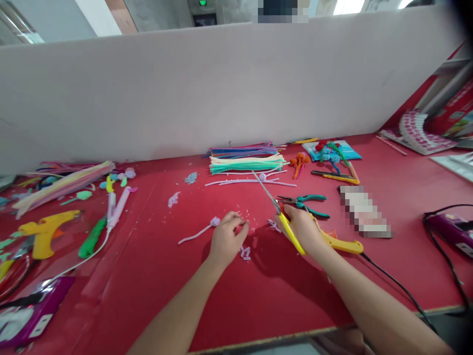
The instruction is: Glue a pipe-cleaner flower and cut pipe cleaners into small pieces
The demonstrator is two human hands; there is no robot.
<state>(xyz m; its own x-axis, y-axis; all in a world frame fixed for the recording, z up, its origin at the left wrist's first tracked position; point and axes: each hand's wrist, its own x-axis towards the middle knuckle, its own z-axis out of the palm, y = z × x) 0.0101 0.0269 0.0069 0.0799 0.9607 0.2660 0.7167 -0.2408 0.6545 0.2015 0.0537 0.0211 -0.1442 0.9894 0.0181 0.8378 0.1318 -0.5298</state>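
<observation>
My right hand (303, 228) is closed around yellow-handled scissors (279, 212), whose blades point up and to the left, away from me. My left hand (227, 237) rests on the red table (148, 276) with its fingers pinched together over small pale lilac pipe-cleaner scraps (245, 253). What the fingertips pinch is too small to name. A lilac pipe cleaner with a curled end (199, 230) lies just left of that hand.
A stack of coloured pipe cleaners (246, 159) lies further back, with teal-handled pliers (305, 202) by my right hand. A yellow glue gun (342, 244) with a black cord lies under my right wrist. Another yellow glue gun (46, 231) and craft pieces sit left. A white partition (221, 88) stands behind.
</observation>
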